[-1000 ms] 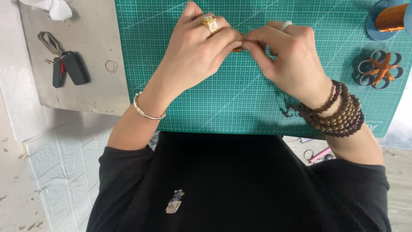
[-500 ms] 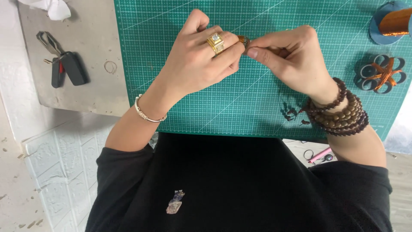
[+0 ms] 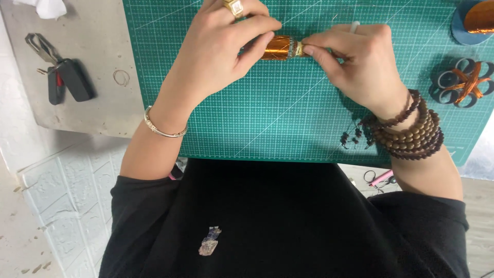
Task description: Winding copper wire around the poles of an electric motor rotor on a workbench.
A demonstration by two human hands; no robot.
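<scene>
Near the far edge of the green cutting mat (image 3: 288, 118), the left hand (image 3: 221, 49) pinches one end of a shiny copper-coloured roll (image 3: 278, 47) while the right hand (image 3: 355, 62) grips its other end with closed fingertips (image 3: 311, 50).

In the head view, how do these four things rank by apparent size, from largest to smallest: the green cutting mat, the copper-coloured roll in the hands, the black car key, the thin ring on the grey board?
1. green cutting mat
2. black car key
3. copper-coloured roll, partly hidden by fingers, so its place against the key is unsure
4. thin ring
</scene>
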